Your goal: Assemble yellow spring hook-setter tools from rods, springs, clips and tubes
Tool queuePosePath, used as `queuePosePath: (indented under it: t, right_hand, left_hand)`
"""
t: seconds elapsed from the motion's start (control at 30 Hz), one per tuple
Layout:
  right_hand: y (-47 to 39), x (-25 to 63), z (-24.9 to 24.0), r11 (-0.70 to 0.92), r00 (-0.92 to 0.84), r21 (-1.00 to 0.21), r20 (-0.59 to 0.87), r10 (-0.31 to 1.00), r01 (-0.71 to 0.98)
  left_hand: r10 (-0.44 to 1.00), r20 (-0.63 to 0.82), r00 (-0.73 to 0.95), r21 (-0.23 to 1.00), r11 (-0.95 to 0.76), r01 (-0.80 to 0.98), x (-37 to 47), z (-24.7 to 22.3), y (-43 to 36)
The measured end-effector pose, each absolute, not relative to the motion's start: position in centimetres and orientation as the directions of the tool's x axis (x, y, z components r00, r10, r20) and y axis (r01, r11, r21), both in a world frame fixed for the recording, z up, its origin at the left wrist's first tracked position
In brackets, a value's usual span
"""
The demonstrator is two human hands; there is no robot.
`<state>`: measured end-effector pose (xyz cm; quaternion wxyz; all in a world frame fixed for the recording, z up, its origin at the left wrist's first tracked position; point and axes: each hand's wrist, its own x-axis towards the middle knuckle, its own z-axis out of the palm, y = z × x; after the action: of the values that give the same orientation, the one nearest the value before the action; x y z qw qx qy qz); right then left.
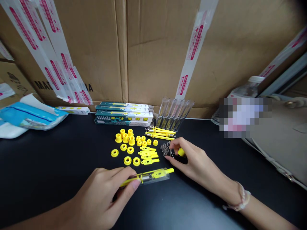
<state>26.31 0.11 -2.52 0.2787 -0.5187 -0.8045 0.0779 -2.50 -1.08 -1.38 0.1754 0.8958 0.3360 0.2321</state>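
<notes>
In my left hand (112,187) is a clear plastic tube (158,175), gripped between thumb and fingers and pointing right. Yellow strips and a silvery metal part show inside it, and a yellow flat piece sticks out at its right end. My right hand (189,156) keeps a small yellow cap (181,152) in its curled fingers. Its thumb and forefinger are apart beside a little heap of metal wire hooks (164,149). Left of the heap lie several yellow flat tabs (150,156). Yellow rods with metal springs (160,132) rest just behind it.
Yellow flanged sleeves (125,138), rings (127,160) and small yellow caps (149,142) lie on the black table (59,159). Behind them are stacked printed boxes (123,115) and upright clear tubes (174,113). A bottle (247,88), a bag (283,127) and a blue packet (33,113) flank them.
</notes>
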Motion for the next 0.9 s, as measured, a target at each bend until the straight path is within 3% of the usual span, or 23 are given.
queuePosePath:
  t: [0.23,0.33,0.6,0.8,0.9]
  right_hand:
    - [-0.5,26.3,-2.1,0.447,-0.182,-0.693,0.423,0.887,0.565]
    - [-0.6,26.0,-2.2,0.427,-0.151,-0.742,0.412,0.899,0.516]
    - [-0.7,25.4,-1.6,0.547,-0.231,-0.559,0.537,0.811,0.623]
    - [-0.2,25.8,-1.3,0.633,-0.387,-0.383,0.547,0.743,0.673]
    - [0.3,25.4,-1.1,0.644,-0.391,-0.350,0.569,0.723,0.680]
  left_hand:
    - [0.679,0.311,0.665,0.446,-0.722,0.529,-2.6,-1.6,-1.1]
    - [0.677,0.309,0.668,0.451,-0.722,0.524,-2.6,-1.6,-1.2]
    - [0.678,0.302,0.670,0.463,-0.719,0.518,-2.5,-1.3,-1.2]
    - [0.676,0.304,0.671,0.462,-0.721,0.517,-2.4,-1.2,-1.2]
    - [0.679,0.291,0.674,0.470,-0.715,0.518,-2.4,-1.3,-1.2]
